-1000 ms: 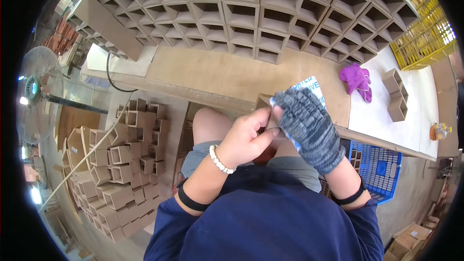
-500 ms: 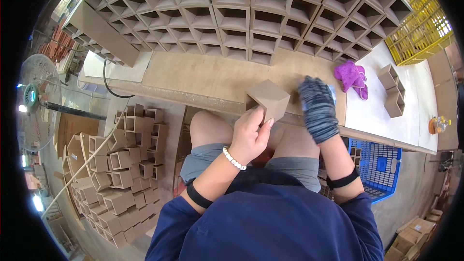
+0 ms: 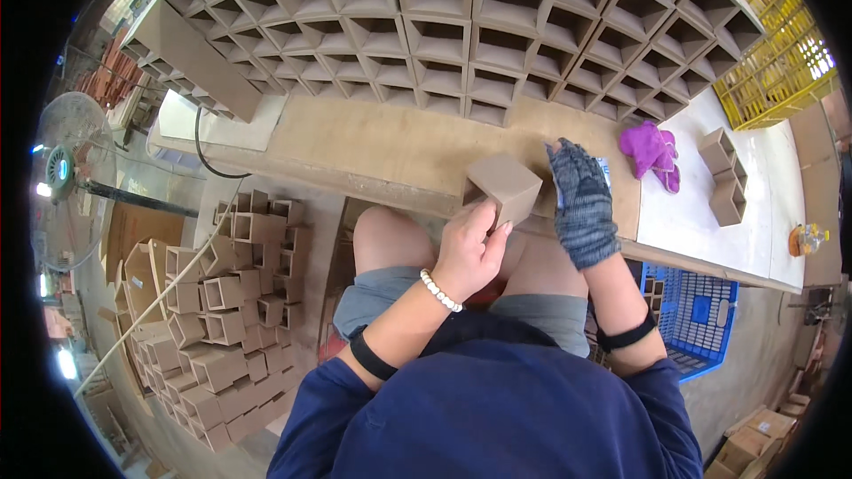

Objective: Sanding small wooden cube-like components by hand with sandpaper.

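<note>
My bare left hand [image 3: 475, 248] grips a small brown box [image 3: 504, 184] by its near lower edge, thumb toward the right. The box is tilted above the front edge of the worktable [image 3: 373, 146], its open side facing left. To its right, my right hand [image 3: 584, 208] wears a dark grey striped glove and is apart from the box. Its fingers are bent and partly hidden. A bit of something blue and white [image 3: 604, 168] shows beside the glove; most of it is covered, so its kind cannot be made out.
Stacked open brown boxes [image 3: 435, 40] line the table's back. Farther right are a purple cloth [image 3: 650, 149], a few boxes [image 3: 726, 182], a bottle of amber liquid [image 3: 808, 239] and a yellow crate [image 3: 781, 62]. A blue crate [image 3: 710, 328], piled boxes [image 3: 222, 346] and a fan [image 3: 67, 173] stand around.
My gloved right hand has turned a little, and its fingertips have shifted slightly left. My left hand still grips the box, nearly unmoved. The whole view has shifted a little.
</note>
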Motion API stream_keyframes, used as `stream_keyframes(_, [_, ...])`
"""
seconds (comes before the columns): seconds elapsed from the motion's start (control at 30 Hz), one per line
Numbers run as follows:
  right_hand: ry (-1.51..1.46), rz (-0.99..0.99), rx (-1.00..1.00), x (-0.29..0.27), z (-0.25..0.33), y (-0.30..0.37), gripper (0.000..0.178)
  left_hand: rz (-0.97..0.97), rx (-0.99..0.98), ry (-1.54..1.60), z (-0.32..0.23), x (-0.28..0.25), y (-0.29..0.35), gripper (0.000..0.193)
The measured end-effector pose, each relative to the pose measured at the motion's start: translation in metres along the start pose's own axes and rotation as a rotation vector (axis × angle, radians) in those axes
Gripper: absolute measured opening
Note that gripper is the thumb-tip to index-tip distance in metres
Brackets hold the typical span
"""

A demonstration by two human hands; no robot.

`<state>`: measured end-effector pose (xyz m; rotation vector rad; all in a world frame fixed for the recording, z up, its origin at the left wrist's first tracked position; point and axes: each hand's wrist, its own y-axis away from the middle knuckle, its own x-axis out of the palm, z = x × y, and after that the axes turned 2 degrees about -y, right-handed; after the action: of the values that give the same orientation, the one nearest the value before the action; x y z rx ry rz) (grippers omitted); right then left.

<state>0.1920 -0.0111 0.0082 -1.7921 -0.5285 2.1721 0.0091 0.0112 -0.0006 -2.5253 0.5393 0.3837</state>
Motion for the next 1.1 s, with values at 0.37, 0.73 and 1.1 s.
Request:
stream_keyframes(0.37, [0.064, 0.138, 0.110, -0.009, -0.011, 0.009, 0.047, -0.015, -0.059, 0.099, -0.002, 0.000, 0.000, 0.013])
stream_keyframes(0.73, [0.163, 0.111, -0.006, -0.010, -0.002, 0.003, 0.050, 0.124, -0.306, 0.575, -0.009, -0.013, -0.003, 0.045])
stream_keyframes(1.1, [-0.142, -0.067, 0.132, -0.038, 0.000, 0.003, 0.072, -0.028, -0.439, 0.800, -0.020, -0.022, -0.008, 0.025])
